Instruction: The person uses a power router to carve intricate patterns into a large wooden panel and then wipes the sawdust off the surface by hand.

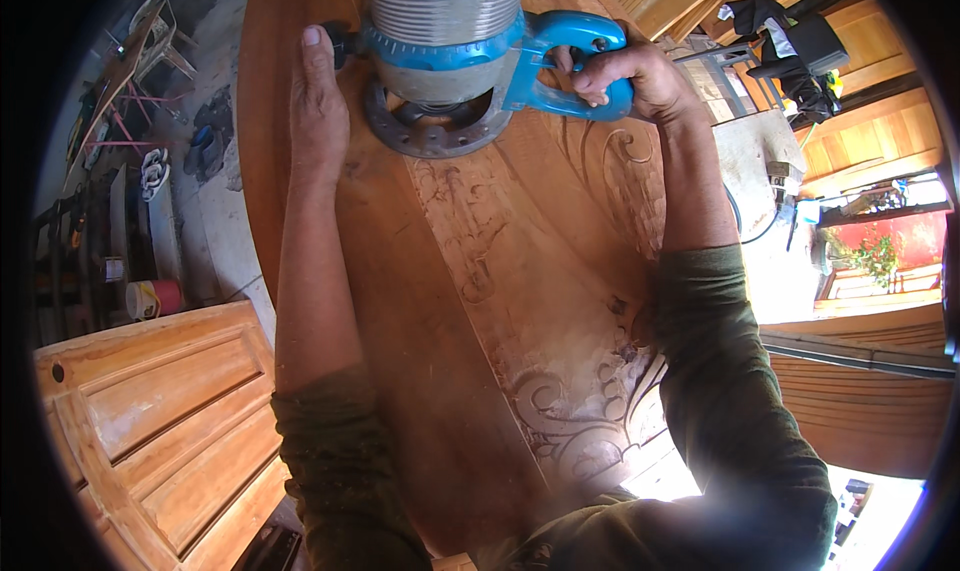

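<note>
A blue and grey wood router stands upright at the top of the view, its round metal base on a brown wooden panel. My right hand is closed round the router's blue loop handle on the right. On the left side, my left hand is at the dark side knob, thumb pointing up and the other fingers mostly hidden; it appears to grip the knob. Scroll and leaf carvings run down the panel between my forearms. The router's bit is hidden within its base.
At lower left is a panelled wooden door, with a red and white tub behind it. A pale chair stands at far left. On the right are a light-coloured work surface, a dark cable and more wooden panels.
</note>
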`<state>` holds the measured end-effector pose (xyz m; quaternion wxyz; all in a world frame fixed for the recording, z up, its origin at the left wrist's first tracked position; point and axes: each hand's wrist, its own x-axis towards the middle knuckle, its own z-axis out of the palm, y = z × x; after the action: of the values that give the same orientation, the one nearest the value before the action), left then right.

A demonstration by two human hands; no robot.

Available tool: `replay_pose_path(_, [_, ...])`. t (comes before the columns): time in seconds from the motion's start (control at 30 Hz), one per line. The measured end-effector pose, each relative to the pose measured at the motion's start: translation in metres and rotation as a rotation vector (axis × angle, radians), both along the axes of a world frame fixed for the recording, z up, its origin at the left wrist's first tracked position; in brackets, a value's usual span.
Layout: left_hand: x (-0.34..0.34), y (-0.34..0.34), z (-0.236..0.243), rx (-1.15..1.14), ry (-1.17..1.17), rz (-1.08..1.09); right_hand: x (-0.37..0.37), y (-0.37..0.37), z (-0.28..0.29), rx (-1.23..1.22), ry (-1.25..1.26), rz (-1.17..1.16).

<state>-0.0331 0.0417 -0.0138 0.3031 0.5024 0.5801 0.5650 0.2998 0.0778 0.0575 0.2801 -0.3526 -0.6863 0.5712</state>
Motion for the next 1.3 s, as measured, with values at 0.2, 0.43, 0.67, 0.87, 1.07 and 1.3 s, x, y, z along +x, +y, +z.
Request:
replay_pose_path(0.2, [0.003, 0.001, 0.001, 0.005, 0.016, -0.005, 0.005, 0.001, 0.001, -0.011, 0.004, -0.013])
replay_pose_path(0.43, [0.000, 0.002, 0.000, 0.015, 0.005, 0.000, -0.005, 0.000, 0.004, 0.010, -0.014, -0.002])
replay_pose_path(0.67, [-0.002, 0.003, 0.002, 0.037, -0.050, 0.026, -0.011, 0.013, -0.002, 0.027, -0.007, 0.042])
replay_pose_path(0.87, [-0.007, 0.003, -0.003, 0.103, -0.178, 0.071, -0.025, 0.013, -0.003, -0.025, -0.018, 0.061])
replay_pose_path(1.07, [-0.011, 0.007, 0.000, 0.182, -0.256, 0.130, -0.028, 0.015, -0.002, -0.016, -0.028, 0.098])
replay_pose_path(1.3, [-0.013, 0.004, 0.005, 0.203, -0.239, 0.129, -0.031, 0.015, -0.005, -0.031, -0.032, 0.084])
